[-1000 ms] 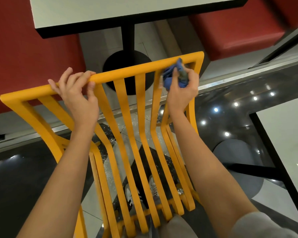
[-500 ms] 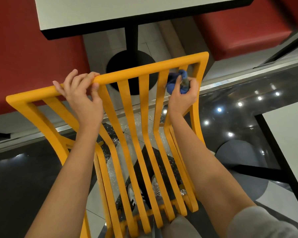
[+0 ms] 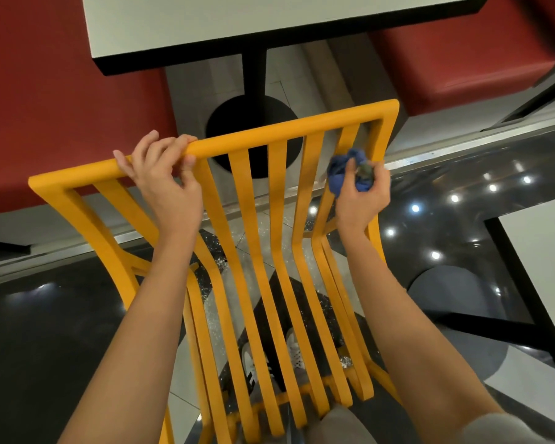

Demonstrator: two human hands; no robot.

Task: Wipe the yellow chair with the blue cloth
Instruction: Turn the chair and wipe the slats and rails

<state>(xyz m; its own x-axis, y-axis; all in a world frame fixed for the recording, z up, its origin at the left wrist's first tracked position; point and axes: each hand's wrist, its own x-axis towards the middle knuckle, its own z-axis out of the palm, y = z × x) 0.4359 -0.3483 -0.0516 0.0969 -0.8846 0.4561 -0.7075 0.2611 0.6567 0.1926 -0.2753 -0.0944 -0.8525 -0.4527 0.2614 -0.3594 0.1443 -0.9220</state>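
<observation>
1. Since one second ago, your right hand (image 3: 361, 195) has come down from the top rail of the yellow chair (image 3: 277, 200) to the upper part of the rightmost slats; the blue cloth (image 3: 342, 173) moved down with it.
2. Your left hand (image 3: 165, 181) stays on the top rail, at about the same spot left of centre.
3. Left hand, state: fingers curled over the far side of the rail, thumb hooked under the near side, so the rail is gripped between them.
4. Right hand, state: fingers and thumb curled round the bunched cloth. The cloth shows as a crumpled wad between thumb and fingers, with a small dark greenish patch in it; you cannot tell what that patch is.
5. Cloth position: pressed against the slat second from the right edge, just below the top rail, near the chair's far right corner. Whether it also touches the right side post cannot be told.
6. Chair position: held in front of you, the slatted panel running from near your body up to the far top rail.
7. Beyond the chair: a table (image 3: 237, 24) with a white top and black edge, on a black post with a round base.
8. Red seats (image 3: 61, 91) lie far left and far right.
9. Floor (image 3: 29, 331): glossy dark tile with reflected light spots on the right; your shoes (image 3: 293, 350) show through the slats.
</observation>
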